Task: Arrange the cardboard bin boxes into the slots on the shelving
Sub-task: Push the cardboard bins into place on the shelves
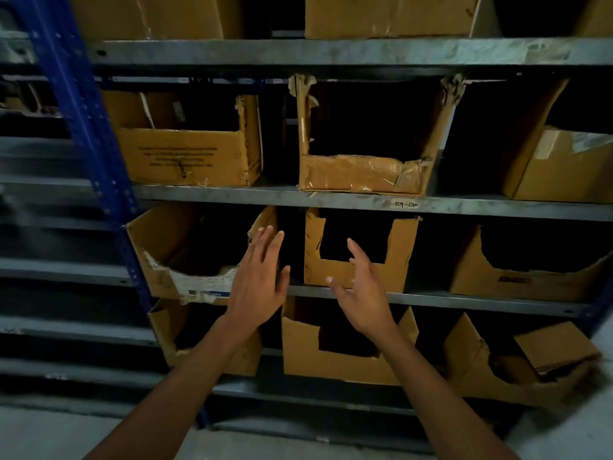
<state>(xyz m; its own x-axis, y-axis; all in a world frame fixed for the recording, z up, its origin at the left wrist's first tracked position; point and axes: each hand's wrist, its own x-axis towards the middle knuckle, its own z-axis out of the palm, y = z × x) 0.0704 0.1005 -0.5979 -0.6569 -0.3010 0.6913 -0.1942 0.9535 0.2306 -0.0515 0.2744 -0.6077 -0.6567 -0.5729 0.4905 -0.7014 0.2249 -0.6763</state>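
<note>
While both hands hover open and empty, left hand (257, 287) and right hand (361, 290) flank the middle bin box (358, 273). Most slots on the shelving (331, 200) look filled (several boxes sit crooked), so straightening seems left.

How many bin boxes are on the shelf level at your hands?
3: torn box at left, cut-front box in the middle, wide box at right. Dark depths may hide more.
</note>
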